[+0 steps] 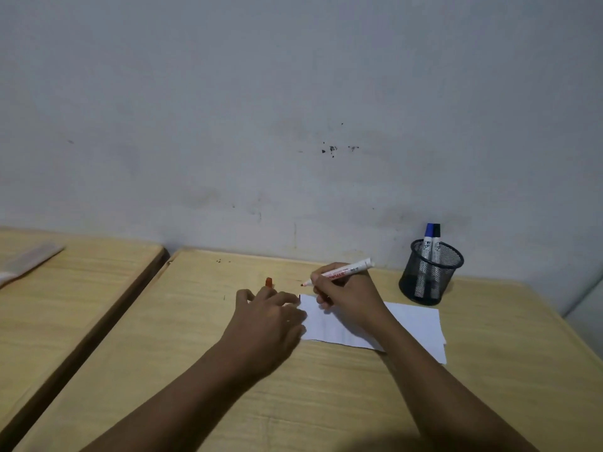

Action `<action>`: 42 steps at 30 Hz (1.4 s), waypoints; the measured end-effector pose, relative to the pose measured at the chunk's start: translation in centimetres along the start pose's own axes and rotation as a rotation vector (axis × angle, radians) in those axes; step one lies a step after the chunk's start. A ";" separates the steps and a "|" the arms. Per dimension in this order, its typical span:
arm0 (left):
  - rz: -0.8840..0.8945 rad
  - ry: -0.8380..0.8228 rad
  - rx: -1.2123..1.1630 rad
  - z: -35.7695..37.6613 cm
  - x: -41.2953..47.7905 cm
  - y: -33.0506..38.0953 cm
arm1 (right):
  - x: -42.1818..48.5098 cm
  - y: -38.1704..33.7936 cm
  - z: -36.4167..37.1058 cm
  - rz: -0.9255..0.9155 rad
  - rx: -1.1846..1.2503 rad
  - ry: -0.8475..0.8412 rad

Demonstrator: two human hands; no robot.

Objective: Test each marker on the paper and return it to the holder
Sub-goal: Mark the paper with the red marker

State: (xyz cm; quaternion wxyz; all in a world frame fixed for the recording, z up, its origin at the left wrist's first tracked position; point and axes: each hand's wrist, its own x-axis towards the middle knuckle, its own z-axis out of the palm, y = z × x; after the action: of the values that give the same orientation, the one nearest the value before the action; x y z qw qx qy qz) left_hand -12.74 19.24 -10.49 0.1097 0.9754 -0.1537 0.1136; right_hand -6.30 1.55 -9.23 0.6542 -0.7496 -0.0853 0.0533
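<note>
A white sheet of paper point(414, 324) lies on the wooden table point(326, 402). My right hand point(346, 295) grips an uncapped white marker point(346, 270) with red print, its red tip pointing left just above the paper's far left corner. My left hand point(270, 318) rests at the paper's left edge and holds the red cap point(268, 282) between its fingers. A black mesh holder point(430, 275) stands to the right near the wall, with a blue-capped marker point(428, 241) and a black-capped marker point(436, 243) upright in it.
A second wooden table point(65, 288) stands to the left across a dark gap, with a pale flat object point(29, 261) on its far corner. The grey wall point(293, 125) rises right behind both tables. The table's right edge drops off past the holder.
</note>
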 end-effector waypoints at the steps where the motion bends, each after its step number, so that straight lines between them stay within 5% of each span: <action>1: 0.008 -0.001 -0.008 0.3 -0.1 -0.1 | 0.4 0.3 0.1 0.012 -0.014 -0.014; 13: 0.015 -0.041 -0.023 2.5 -0.4 -1.7 | 1.9 3.5 0.6 -0.032 -0.267 0.047; 42: 0.004 -0.028 -0.034 2.6 -0.4 -1.6 | 1.7 2.9 0.6 -0.041 -0.334 -0.060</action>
State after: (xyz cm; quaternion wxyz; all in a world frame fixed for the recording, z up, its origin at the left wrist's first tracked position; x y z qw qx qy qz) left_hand -12.14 20.16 -13.33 0.1237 0.9746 -0.1592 0.0976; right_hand -4.54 2.09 -12.08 0.5186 -0.8441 -0.1277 0.0473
